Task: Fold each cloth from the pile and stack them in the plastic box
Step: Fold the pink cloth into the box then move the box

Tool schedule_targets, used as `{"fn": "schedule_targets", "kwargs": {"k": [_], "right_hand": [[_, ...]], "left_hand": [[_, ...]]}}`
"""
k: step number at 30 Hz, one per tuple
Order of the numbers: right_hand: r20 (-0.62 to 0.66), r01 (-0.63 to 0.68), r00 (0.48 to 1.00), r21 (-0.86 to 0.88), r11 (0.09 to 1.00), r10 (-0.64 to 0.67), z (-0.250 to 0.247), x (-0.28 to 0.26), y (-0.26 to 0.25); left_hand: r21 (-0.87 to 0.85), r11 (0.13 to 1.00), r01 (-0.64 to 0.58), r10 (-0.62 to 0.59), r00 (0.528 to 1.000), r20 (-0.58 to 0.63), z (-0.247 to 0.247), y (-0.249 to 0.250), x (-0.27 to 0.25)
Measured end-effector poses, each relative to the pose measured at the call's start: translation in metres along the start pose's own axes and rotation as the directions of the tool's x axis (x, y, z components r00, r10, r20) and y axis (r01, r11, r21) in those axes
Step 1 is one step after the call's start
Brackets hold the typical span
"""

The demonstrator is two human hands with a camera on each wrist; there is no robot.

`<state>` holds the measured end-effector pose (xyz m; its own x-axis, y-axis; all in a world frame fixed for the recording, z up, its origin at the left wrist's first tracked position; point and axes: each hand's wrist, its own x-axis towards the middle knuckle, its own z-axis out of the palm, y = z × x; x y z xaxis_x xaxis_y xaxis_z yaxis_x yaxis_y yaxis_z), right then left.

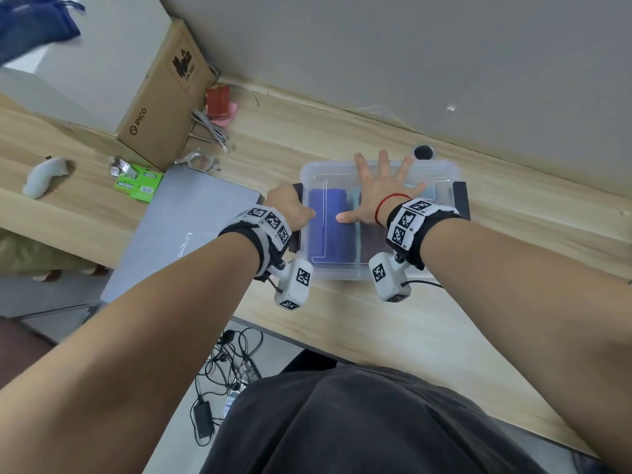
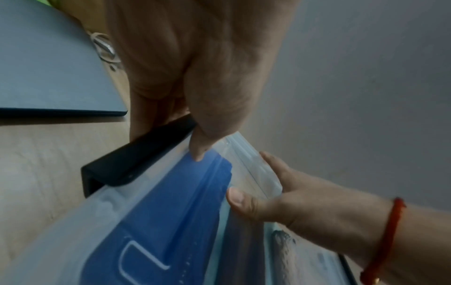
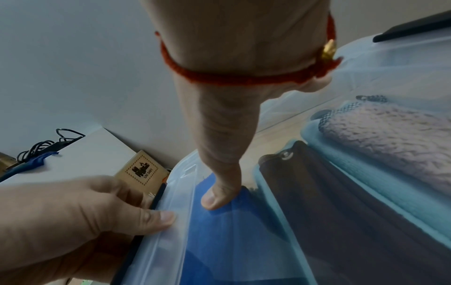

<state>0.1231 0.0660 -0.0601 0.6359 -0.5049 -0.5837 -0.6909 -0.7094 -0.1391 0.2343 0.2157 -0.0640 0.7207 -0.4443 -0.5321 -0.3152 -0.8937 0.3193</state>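
The clear plastic box [image 1: 441, 172] stands on the wooden table with its see-through lid [image 3: 171, 231] on. Under the lid lie folded cloths side by side: a blue one [image 1: 328, 227], a dark brown one [image 3: 329, 212], a teal one [image 3: 390, 192] and a pale knitted one [image 3: 390, 138]. My left hand [image 1: 289, 208] curls round the black latch [image 2: 136, 160] at the box's left end, thumb on the lid's edge. My right hand [image 1: 379, 189] lies flat on the lid with fingers spread and its thumb over the blue cloth. A second black latch [image 1: 461, 200] sits at the right end.
A closed grey laptop [image 1: 191, 227] lies just left of the box. Behind it are a cardboard carton [image 1: 160, 97], a green packet [image 1: 140, 184], loose cables [image 1: 212, 128] and a white object [image 1: 44, 177]. A grey wall runs close behind the box.
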Motion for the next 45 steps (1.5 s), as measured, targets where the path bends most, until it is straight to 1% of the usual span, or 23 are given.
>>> {"fn": "schedule_targets", "kwargs": {"k": [3,6,9,14,16,17,18,19,20,21,22,23,24,25,26,27,29,31,33,37,40,43,45], "right_hand": [[-0.011,-0.006,1.000,-0.010,1.000,0.006,0.001,0.000,-0.002],[-0.007,-0.012,1.000,-0.015,1.000,0.012,0.001,0.001,-0.004],[-0.011,-0.019,1.000,-0.034,0.999,0.019,-0.001,0.003,-0.003],[0.020,0.021,1.000,-0.037,0.999,-0.020,-0.009,0.002,0.005],[-0.028,0.054,0.998,0.008,0.998,-0.054,-0.019,0.002,0.020],[-0.100,0.050,0.994,0.061,0.997,-0.044,-0.026,-0.003,0.031],[-0.200,0.021,0.980,0.113,0.993,0.002,-0.028,-0.005,0.045],[-0.292,-0.041,0.953,0.156,0.987,0.086,-0.029,-0.009,0.060],[-0.336,-0.140,0.920,0.191,0.972,0.199,-0.028,-0.013,0.076],[-0.310,-0.262,0.895,0.218,0.940,0.321,-0.024,-0.018,0.090],[-0.223,-0.385,0.866,0.274,0.881,0.448,-0.017,-0.021,0.104],[-0.095,-0.463,0.845,0.362,0.809,0.526,-0.012,-0.025,0.113],[0.031,-0.503,0.838,0.434,0.747,0.545,-0.006,-0.026,0.118],[0.130,-0.504,0.850,0.480,0.718,0.510,-0.003,-0.028,0.120],[0.176,-0.483,0.870,0.494,0.723,0.462,-0.002,-0.026,0.120],[0.172,-0.446,0.892,0.483,0.754,0.418,-0.003,-0.024,0.117],[0.105,-0.402,0.910,0.461,0.791,0.401,-0.008,-0.016,0.109],[0.066,-0.381,0.912,0.495,0.781,0.404,-0.018,-0.007,0.102],[0.026,-0.366,0.909,0.533,0.763,0.417,-0.030,0.006,0.096],[0.001,-0.331,0.916,0.567,0.755,0.401,-0.050,0.042,0.078],[-0.011,-0.319,0.920,0.564,0.762,0.393,-0.050,0.063,0.074],[-0.023,-0.329,0.905,0.594,0.734,0.424,-0.041,0.073,0.075],[-0.053,-0.332,0.898,0.569,0.753,0.436,-0.037,0.076,0.075]], "left_hand": [[0.068,0.997,0.043,-0.039,0.998,-0.048,0.000,0.006,0.000],[0.083,0.995,0.063,-0.059,0.997,-0.046,0.000,0.017,-0.001],[0.148,0.985,0.084,-0.076,0.995,-0.063,-0.003,0.029,-0.004],[0.167,0.986,0.011,-0.014,1.000,0.018,-0.008,0.027,-0.003],[0.128,0.992,0.004,-0.006,1.000,0.015,-0.013,0.025,0.001],[0.103,0.995,0.002,-0.003,1.000,0.009,-0.015,0.024,0.005],[0.081,0.997,-0.009,0.009,1.000,-0.002,-0.018,0.022,0.009],[0.068,0.998,-0.018,0.019,1.000,-0.018,-0.021,0.020,0.013],[0.055,0.998,-0.030,0.033,0.999,-0.040,-0.022,0.019,0.018],[0.034,0.999,-0.023,0.025,0.998,-0.062,-0.022,0.016,0.022],[0.003,1.000,-0.014,0.014,0.997,-0.074,-0.022,0.018,0.026],[-0.032,0.999,0.014,-0.016,0.997,-0.069,-0.021,0.020,0.028],[-0.060,0.997,0.042,-0.045,0.998,-0.048,-0.020,0.022,0.030],[-0.082,0.994,0.070,-0.070,0.998,-0.002,-0.019,0.026,0.032],[-0.096,0.993,0.074,-0.070,0.996,0.052,-0.019,0.031,0.035],[-0.104,0.992,0.069,-0.059,0.994,0.094,-0.020,0.036,0.036],[-0.125,0.992,0.000,0.012,0.996,0.092,-0.025,0.042,0.044],[-0.145,0.988,-0.058,0.062,0.998,0.022,-0.034,0.046,0.058],[-0.067,0.994,-0.089,0.088,0.996,-0.018,-0.048,0.052,0.073],[0.053,0.990,-0.127,0.128,0.992,-0.008,-0.074,0.061,0.112],[0.066,0.985,-0.157,0.157,0.988,-0.007,-0.077,0.057,0.140],[0.131,0.975,-0.177,0.176,0.984,0.017,-0.072,0.056,0.149],[0.155,0.972,-0.177,0.178,0.984,0.010,-0.068,0.058,0.150]]}}
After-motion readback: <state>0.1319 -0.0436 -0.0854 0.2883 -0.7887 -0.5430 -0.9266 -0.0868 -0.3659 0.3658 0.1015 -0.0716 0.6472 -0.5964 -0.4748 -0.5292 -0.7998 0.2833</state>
